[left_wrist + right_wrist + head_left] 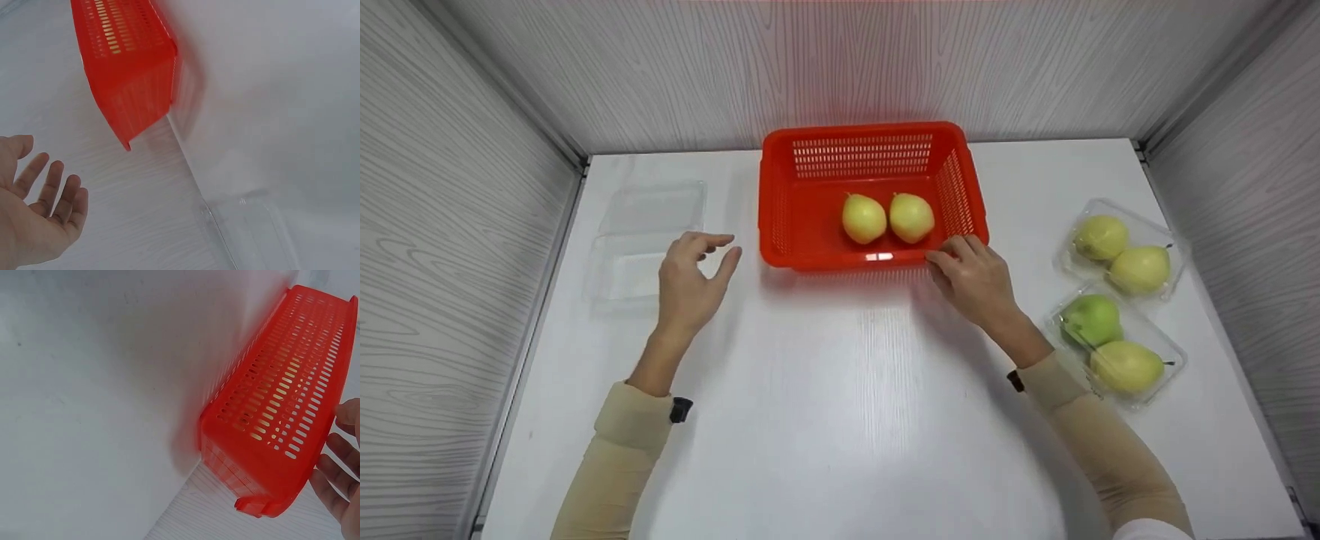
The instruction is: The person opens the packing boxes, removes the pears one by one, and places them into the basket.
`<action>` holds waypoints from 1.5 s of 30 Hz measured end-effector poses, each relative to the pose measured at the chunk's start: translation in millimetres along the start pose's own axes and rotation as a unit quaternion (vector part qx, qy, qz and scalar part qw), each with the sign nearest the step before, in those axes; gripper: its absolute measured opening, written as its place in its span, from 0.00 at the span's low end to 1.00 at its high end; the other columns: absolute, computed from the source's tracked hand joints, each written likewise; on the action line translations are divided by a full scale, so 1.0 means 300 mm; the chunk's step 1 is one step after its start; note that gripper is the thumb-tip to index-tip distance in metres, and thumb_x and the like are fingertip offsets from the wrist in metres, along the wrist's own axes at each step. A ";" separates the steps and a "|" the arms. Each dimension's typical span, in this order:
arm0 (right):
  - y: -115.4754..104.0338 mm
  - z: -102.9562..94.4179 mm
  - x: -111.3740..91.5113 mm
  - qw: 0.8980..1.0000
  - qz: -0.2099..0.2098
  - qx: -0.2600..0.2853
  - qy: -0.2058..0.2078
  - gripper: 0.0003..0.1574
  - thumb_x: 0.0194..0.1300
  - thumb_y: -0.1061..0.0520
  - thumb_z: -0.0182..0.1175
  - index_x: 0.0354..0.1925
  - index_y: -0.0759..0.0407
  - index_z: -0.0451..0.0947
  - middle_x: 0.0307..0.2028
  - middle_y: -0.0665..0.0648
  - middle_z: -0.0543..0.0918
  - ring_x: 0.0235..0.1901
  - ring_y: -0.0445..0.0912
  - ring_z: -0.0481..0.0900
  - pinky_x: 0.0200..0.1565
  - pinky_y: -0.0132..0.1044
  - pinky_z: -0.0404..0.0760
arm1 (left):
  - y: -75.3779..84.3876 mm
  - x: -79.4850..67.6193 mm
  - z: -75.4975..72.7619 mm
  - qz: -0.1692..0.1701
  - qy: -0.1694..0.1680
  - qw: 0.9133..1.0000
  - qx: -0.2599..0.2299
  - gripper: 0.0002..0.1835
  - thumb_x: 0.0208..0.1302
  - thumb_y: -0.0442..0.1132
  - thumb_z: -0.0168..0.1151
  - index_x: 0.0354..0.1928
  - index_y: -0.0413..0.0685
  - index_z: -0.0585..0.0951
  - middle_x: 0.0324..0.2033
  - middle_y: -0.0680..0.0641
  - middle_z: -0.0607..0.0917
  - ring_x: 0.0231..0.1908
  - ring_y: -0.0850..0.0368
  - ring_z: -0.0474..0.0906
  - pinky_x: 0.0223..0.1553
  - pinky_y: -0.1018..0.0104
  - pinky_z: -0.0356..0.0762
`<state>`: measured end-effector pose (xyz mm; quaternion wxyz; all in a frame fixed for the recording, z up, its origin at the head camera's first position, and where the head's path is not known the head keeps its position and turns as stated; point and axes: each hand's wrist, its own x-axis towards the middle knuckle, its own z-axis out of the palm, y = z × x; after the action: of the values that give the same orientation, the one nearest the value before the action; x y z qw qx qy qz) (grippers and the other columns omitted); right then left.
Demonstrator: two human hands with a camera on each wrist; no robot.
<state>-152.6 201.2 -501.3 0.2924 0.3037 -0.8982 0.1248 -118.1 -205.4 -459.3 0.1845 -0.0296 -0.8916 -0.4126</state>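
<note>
Right hand (975, 281) pinches the near rim of the red basket (840, 262) by its right corner; two pears (864, 220) sit inside, ahead-left of that hand. Left hand (688, 289), thumb and fingers spread, partly obscures an opened clear container (654, 208). Rightward of the right hand: two filled clear packs (1156, 334).

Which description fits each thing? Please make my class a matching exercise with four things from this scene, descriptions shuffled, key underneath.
Things:
1. Basket
2. Right hand
3. Left hand
4. Green pear

Descriptions:
A. Touching a near rim
B. Inside a clear container
C. Red, with two yellow pears inside
D. Holding nothing

Pairs: 1-C, 2-A, 3-D, 4-B
</note>
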 end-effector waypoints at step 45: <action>0.274 -0.488 -0.552 0.925 0.375 -0.053 0.034 0.23 0.65 0.51 0.70 0.52 0.65 0.86 0.49 0.75 0.84 0.47 0.73 0.80 0.34 0.66 0.74 | 0.465 -0.176 0.822 0.026 -0.265 0.933 -0.243 0.13 0.74 0.39 0.65 0.54 0.41 0.86 0.49 0.44 0.92 0.45 0.57 0.89 0.47 0.79 0.84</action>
<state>-31.0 402.8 -487.8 0.2705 -0.0753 -0.9413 0.1874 -115.4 75.6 -522.7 -0.0606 -0.2050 -0.7797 -0.5885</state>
